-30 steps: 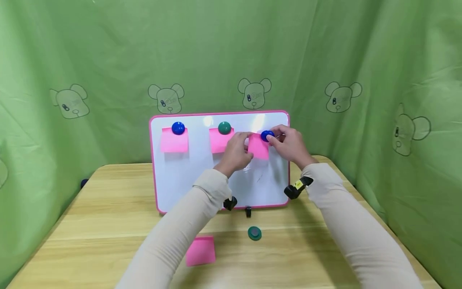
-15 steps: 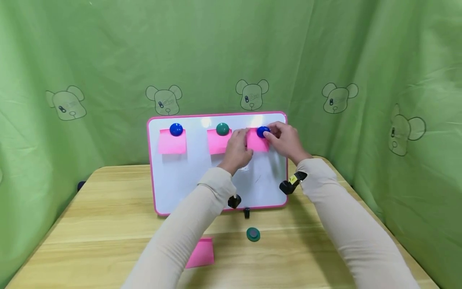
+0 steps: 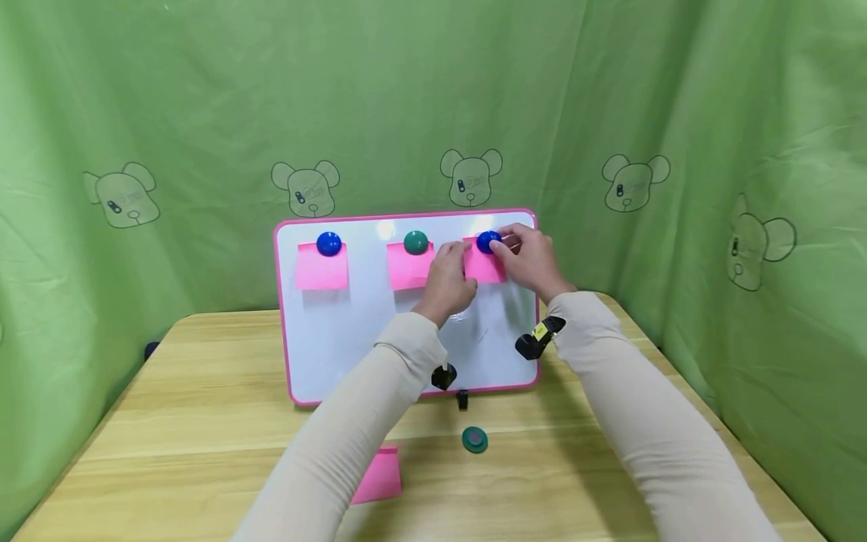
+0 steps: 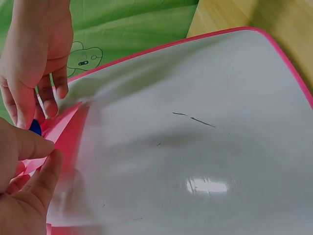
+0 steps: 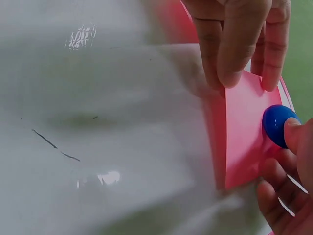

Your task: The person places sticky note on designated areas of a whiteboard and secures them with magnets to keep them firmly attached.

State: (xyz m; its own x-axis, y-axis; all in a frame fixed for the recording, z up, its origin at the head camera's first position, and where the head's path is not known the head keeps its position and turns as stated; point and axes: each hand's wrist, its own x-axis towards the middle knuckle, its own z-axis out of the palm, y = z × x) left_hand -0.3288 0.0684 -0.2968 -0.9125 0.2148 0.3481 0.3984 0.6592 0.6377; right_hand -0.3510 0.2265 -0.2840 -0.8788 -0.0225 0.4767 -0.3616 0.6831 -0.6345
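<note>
On the whiteboard [image 3: 379, 339], a pink sticky note [image 3: 484, 269] lies at the upper right, its lower edge lifting off the surface. My right hand [image 3: 531, 260] pinches a round blue magnet [image 3: 489, 242] at the note's top edge; the right wrist view shows the thumb on the magnet [image 5: 278, 123]. The left hand [image 3: 448, 282] pinches the left side of that note [image 5: 244, 134]. Farther left, a second pink note [image 3: 406, 269] is under a green magnet [image 3: 416, 242], and a third pink note [image 3: 318, 272] is under another blue magnet [image 3: 329, 244].
A green magnet [image 3: 475, 439] lies back side up on the wooden table [image 3: 203, 421]. Another pink note [image 3: 379, 476] is on the table, partly behind the left sleeve. A small black clip [image 3: 463, 399] is at the board's bottom edge. Green curtains [image 3: 379, 90] surround the table.
The right hand has moved the blue magnet up and left onto the top edge of the note. The note now sits slightly higher and flatter; the left hand stays at its side.
</note>
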